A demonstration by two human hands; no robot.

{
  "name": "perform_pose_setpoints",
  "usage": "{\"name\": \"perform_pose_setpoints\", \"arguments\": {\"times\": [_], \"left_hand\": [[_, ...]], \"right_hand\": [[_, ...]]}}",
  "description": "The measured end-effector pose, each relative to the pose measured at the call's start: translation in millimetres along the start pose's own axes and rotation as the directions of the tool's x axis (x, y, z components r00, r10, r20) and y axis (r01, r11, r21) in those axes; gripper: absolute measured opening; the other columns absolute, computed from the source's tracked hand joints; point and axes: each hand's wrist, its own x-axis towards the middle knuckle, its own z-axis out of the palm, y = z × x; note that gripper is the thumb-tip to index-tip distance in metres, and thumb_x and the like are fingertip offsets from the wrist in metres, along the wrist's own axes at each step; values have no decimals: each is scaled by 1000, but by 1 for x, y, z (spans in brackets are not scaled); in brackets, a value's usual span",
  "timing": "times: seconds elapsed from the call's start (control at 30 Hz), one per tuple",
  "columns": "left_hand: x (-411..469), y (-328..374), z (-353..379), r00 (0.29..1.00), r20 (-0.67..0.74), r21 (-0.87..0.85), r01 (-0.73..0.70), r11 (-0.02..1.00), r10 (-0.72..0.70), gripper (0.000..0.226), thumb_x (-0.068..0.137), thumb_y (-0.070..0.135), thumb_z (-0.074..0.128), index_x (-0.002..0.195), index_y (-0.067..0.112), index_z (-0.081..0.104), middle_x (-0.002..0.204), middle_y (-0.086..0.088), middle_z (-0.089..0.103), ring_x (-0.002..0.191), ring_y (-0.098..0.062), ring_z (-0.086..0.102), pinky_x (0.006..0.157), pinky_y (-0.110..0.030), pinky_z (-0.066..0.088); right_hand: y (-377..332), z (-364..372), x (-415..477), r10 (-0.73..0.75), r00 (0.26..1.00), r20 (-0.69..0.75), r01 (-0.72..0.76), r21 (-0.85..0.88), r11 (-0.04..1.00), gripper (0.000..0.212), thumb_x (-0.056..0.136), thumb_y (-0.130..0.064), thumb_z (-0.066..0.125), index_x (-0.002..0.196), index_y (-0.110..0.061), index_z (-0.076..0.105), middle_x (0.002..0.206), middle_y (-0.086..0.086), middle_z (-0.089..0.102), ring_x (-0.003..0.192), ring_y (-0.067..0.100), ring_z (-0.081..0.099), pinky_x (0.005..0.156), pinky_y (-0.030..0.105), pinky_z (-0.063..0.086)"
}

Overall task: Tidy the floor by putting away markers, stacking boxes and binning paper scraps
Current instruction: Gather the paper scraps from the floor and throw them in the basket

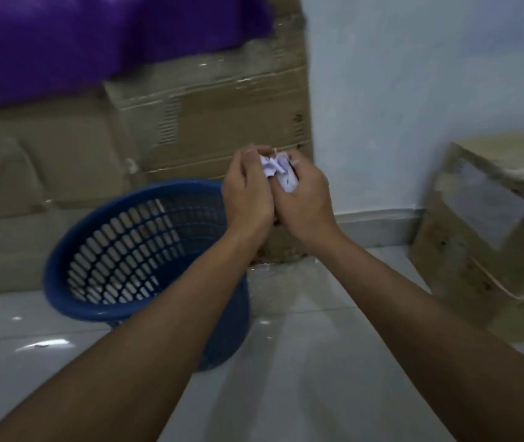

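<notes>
At the right rim of the round blue slotted plastic basket (171,186), our left hand (248,193) curls round a wad of crumpled white paper scraps (276,170). The wad sits up at the fingertips, pressed between both hands. Our right hand (302,199) clasps it from the side away from the basket.

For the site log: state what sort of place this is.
Probably a storeroom or stock corner: taped cardboard cartons stacked high at the back, more boxes on the right, and a blue mesh waste basket standing on the glossy tiled floor.
</notes>
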Motion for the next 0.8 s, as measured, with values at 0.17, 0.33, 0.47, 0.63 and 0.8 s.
{"name": "perform_pose_setpoints", "arguments": {"times": [0.17,0.33,0.47,0.63,0.8], "left_hand": [[39,8,-54,982,-143,53,133,990,-125,34,98,30,38,95,19,70,92,-3,73,85,-20,69,71,-34,54],[62,7,-110,913,-349,87,256,963,-211,38,97,31,32,96,32,70,110,5,69,98,-16,64,88,-36,53],[58,4,-123,904,-385,144,258,955,-186,41,100,35,29,98,32,70,106,14,66,99,-8,57,87,-32,41],[49,-2,-102,930,-344,216,216,952,-133,36,102,32,36,85,31,68,91,16,65,84,-1,56,79,-27,40],[32,-5,-51,989,-144,288,21,957,21,32,101,28,43,76,29,65,80,14,66,78,-1,60,73,-25,46]], "right_hand": [[-26,51,24,138,959,248,-176,135,975,9,95,-27,59,86,-24,59,79,-7,68,74,7,66,64,25,52],[-41,92,34,364,827,429,-419,39,907,33,95,-40,58,123,-22,56,108,-7,61,97,14,61,75,29,46],[-37,99,32,381,807,451,-427,1,904,45,93,-58,53,117,-20,62,109,-7,63,98,11,57,77,30,42],[-22,89,29,346,896,278,-381,84,921,20,97,-33,59,86,-23,71,87,-8,71,87,13,66,83,36,55],[-5,47,27,335,937,98,-345,116,932,21,98,-24,58,80,-19,69,73,0,72,54,14,65,50,31,54]]}}
